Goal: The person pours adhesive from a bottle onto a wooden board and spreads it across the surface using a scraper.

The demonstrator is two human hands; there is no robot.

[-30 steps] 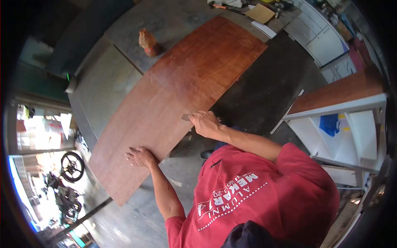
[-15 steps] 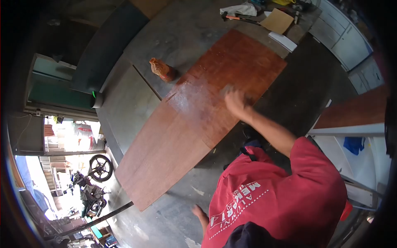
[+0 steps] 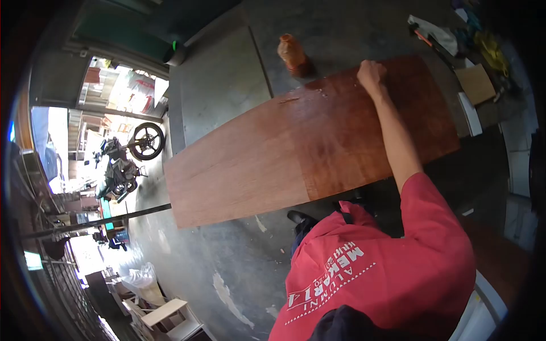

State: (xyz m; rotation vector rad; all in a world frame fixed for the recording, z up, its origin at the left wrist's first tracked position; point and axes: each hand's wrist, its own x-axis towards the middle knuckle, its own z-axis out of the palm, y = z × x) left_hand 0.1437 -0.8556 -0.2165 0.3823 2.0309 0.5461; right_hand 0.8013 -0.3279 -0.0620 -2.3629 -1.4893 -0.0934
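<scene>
My right hand (image 3: pixel 372 78) is closed like a fist at the far edge of a long wooden board (image 3: pixel 233 165). Whatever it holds is hidden by the fingers. Reddish-brown, glossy stain covers the board's right part, with a wet sheen near its middle; the left part is bare, pale wood. A thin brown sliver (image 3: pixel 289 100) lies near the far edge. Beyond that edge an orange-brown plastic bottle (image 3: pixel 291 54) stands on the grey surface. My left hand is out of view.
At the far right lie a hammer (image 3: pixel 427 41), a white cloth (image 3: pixel 441 37), a tan flat piece (image 3: pixel 476 84) and a white strip (image 3: pixel 470 113). A motorcycle (image 3: pixel 122 167) stands at the left. White shelving (image 3: pixel 170 318) sits at the lower left.
My right hand has moved from the board's middle to its far edge, arm stretched further. The view has turned, and my left hand has left it. The whitish wet patch looks thinner.
</scene>
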